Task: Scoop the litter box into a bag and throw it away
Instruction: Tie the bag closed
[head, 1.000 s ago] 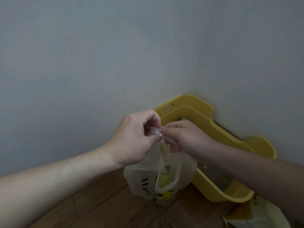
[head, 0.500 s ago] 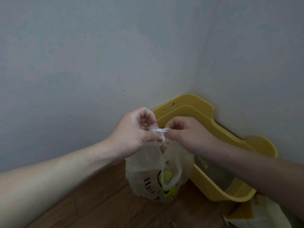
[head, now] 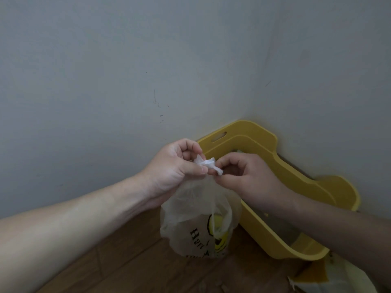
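Reading "Han…": bag lettering

We see a wooden plank floor meeting grey walls at a corner. A yellow litter box sits on the floor, tucked into that corner, its back rim against the walls. At the lower right edge, just beside the box's near end, a pale bag with a yellow patch lies on the boards.
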A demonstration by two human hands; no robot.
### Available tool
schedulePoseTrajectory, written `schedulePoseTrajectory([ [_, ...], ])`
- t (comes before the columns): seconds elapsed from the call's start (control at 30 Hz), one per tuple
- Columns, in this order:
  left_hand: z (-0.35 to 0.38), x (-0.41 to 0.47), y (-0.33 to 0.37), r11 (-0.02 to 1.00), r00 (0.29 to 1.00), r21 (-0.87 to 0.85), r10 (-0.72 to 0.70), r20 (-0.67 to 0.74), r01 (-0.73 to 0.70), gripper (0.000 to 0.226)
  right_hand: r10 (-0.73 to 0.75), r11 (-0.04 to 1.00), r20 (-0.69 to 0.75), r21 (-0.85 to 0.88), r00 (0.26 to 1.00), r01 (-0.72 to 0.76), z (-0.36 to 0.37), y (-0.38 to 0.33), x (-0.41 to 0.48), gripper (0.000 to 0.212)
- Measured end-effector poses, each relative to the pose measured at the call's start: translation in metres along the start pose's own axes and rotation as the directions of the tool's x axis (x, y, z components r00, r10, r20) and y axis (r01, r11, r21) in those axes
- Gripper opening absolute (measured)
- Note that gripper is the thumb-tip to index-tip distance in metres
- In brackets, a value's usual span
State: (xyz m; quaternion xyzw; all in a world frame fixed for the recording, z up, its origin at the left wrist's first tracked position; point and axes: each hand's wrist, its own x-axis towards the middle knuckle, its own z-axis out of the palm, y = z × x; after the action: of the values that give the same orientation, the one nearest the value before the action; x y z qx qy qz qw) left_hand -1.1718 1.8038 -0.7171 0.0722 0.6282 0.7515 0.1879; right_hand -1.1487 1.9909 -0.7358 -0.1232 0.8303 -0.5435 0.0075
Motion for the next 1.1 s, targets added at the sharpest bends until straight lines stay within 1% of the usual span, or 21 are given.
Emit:
schedulePoseTrajectory([
  [0.07,0.0,0.0,0.001,0.997,0.999,-0.064,-0.036,0.019,0.037,0.036,-0.018,1.0,0.054,-0.016,0.998,0.019,0.001,-0.001,-0.003,0.009],
  [0.1,0.001,0.0,0.001,0.996,0.999,-0.074,-0.045,0.022,0.047,0.035,-0.044,0.997,0.052,-0.054,0.998,0.047,0.002,0.0,-0.004,0.011],
  [0.2,0.002,-0.001,0.004,0.992,0.998,-0.111,-0.053,0.029,0.056,0.029,-0.161,0.97,-0.014,-0.185,0.987,0.155,0.002,0.002,-0.002,0.016],
  [0.27,0.002,0.0,0.007,0.992,0.998,-0.112,-0.054,0.018,0.056,0.026,-0.194,0.961,-0.028,-0.206,0.981,0.184,0.0,0.001,0.0,0.023],
  [0.3,0.001,0.001,0.01,0.995,0.999,-0.084,-0.046,-0.003,0.046,0.025,-0.194,0.96,-0.028,-0.21,0.981,0.184,-0.001,-0.001,0.002,0.027],
  [0.37,0.0,0.004,0.016,1.0,0.998,0.016,0.0,-0.061,0.001,0.024,-0.187,0.96,-0.028,-0.218,0.982,0.176,-0.005,-0.007,0.004,0.028],
  [0.43,0.0,0.008,0.024,0.977,0.989,0.194,0.108,-0.104,-0.086,0.025,-0.177,0.961,-0.031,-0.223,0.984,0.165,-0.01,-0.015,0.008,0.027],
  [0.5,0.0,0.013,0.034,0.925,0.966,0.334,0.233,-0.113,-0.184,0.024,-0.182,0.949,-0.054,-0.269,0.982,0.161,-0.017,-0.021,0.015,0.027],
  [0.57,-0.003,0.022,0.041,0.869,0.936,0.426,0.33,-0.12,-0.252,0.027,-0.174,0.939,-0.098,-0.315,0.98,0.136,-0.025,-0.024,0.025,0.026],
  [0.67,-0.016,0.036,0.044,0.759,0.899,0.589,0.422,-0.121,-0.277,0.03,-0.169,0.926,-0.176,-0.364,0.97,0.095,-0.038,-0.018,0.035,0.028],
  [0.77,-0.027,0.047,0.035,0.586,0.904,0.78,0.422,-0.063,-0.219,0.024,-0.156,0.895,-0.203,-0.444,0.967,0.051,-0.046,-0.006,0.038,0.032],
  [0.87,-0.041,0.056,0.028,0.433,0.904,0.892,0.42,-0.073,-0.129,0.017,-0.115,0.864,-0.233,-0.503,0.966,-0.018,-0.054,0.007,0.038,0.035],
  [0.93,-0.052,0.061,0.024,0.383,0.904,0.921,0.416,-0.102,-0.072,0.018,-0.091,0.843,-0.25,-0.534,0.964,-0.059,-0.064,0.016,0.038,0.035],
  [1.03,-0.063,0.066,0.014,0.363,0.909,0.932,0.39,-0.147,-0.005,0.018,-0.071,0.806,-0.239,-0.586,0.968,-0.086,-0.076,0.03,0.038,0.036],
  [1.1,-0.067,0.067,0.005,0.356,0.91,0.934,0.376,-0.176,0.034,0.017,-0.033,0.788,-0.246,-0.603,0.969,-0.126,-0.081,0.042,0.037,0.037],
])
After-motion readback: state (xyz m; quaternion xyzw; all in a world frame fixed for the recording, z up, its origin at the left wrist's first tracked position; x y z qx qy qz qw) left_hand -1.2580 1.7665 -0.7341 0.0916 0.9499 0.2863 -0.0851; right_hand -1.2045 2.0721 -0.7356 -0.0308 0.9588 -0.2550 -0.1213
